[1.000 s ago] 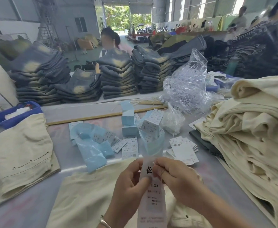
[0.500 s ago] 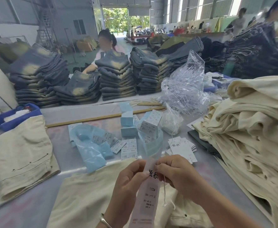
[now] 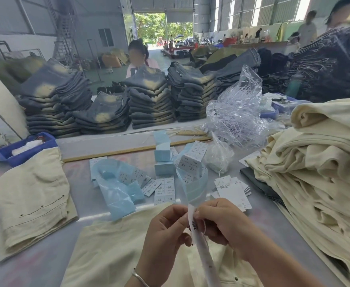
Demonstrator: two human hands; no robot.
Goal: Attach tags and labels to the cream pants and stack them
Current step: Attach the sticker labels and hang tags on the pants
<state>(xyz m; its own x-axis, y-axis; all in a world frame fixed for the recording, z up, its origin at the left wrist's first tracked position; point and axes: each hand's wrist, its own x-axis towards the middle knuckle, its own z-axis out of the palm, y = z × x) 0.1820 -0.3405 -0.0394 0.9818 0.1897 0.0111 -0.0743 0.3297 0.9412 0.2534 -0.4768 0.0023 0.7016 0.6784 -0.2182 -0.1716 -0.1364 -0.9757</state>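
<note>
Both hands pinch the long white paper hang tag (image 3: 199, 241) — left hand (image 3: 166, 230), right hand (image 3: 221, 224) — above the folded cream cotton pants (image 3: 112, 251). Keep the thin white string (image 3: 204, 226) taut while threading.

white tag (image 3: 201, 245) edge-on, cream pants (image 3: 112, 251) flat
</note>
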